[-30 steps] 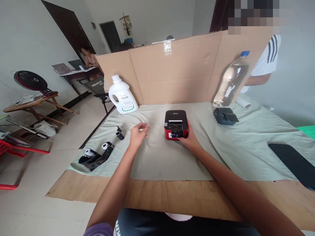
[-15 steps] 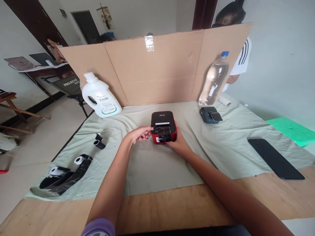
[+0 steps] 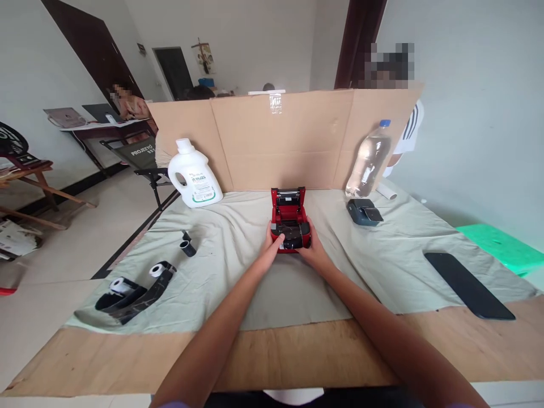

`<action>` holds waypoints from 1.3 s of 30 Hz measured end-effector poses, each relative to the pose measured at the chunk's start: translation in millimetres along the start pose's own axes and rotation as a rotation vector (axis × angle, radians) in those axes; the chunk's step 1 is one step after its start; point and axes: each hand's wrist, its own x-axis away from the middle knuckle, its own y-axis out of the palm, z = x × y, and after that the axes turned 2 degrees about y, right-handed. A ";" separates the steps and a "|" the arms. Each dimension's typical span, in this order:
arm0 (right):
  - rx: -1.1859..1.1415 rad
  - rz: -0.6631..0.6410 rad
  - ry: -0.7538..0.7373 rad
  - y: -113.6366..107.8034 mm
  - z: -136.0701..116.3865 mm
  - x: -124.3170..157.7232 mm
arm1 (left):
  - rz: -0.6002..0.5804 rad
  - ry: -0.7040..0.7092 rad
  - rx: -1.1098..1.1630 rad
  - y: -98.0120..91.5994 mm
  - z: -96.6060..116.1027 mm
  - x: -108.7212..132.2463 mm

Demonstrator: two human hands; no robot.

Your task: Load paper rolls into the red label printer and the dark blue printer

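Note:
A small red and black label printer [image 3: 289, 214] stands on the pale green cloth in front of me, its lid raised and leaning back. Dark label strip [image 3: 293, 233] lies over its front edge. My left hand [image 3: 272, 242] grips the printer's left front corner, thumb on the front near the strip. On the other side my right hand [image 3: 313, 245] wraps round the right front corner. Most of the fingers are hidden against the casing.
A white detergent jug [image 3: 199, 178] and a clear bottle [image 3: 369, 161] stand before a cardboard screen [image 3: 280, 141]. Black label rolls [image 3: 140, 292] lie left, a small dark printer [image 3: 364, 212] and a black phone-like slab [image 3: 467, 285] right. Two people sit beyond.
The printer's lid has swung up and back, showing the red inside. My left hand has moved from the lid's side to the front left corner. The camera view has shifted.

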 end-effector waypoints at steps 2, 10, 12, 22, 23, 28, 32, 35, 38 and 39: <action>0.005 0.007 -0.003 0.3 2.7 1.5 | -0.020 -0.025 -0.009 6.9 -0.9 9.4; -0.059 -0.179 0.085 -42.3 -10.1 2.6 | 0.016 -0.044 0.058 10.7 1.5 29.1; -0.039 -0.186 0.079 -56.4 -24.3 -10.5 | 0.048 -0.026 0.105 10.7 -1.7 30.2; 0.863 -0.705 0.284 5.0 -72.7 -126.0 | 0.143 0.033 0.229 8.9 -8.8 32.0; 0.900 -0.762 0.324 12.0 -73.1 -131.9 | 0.144 0.031 0.223 8.2 -7.1 32.9; 1.030 -0.816 0.425 32.7 -70.3 -139.1 | 0.141 0.031 0.223 6.1 -5.8 32.7; 1.055 -0.716 0.371 29.8 -70.2 -136.0 | 0.133 0.033 0.244 6.6 -11.0 29.0; 1.001 -0.649 0.323 12.4 -77.7 -129.1 | 0.141 0.031 0.260 7.4 -12.4 26.8; 0.697 -0.548 0.311 -4.0 -91.9 -114.7 | 0.153 0.049 0.283 8.3 -12.2 25.0; 0.563 -0.494 0.306 -4.8 -97.5 -109.0 | 0.161 0.058 0.290 8.6 -12.2 24.4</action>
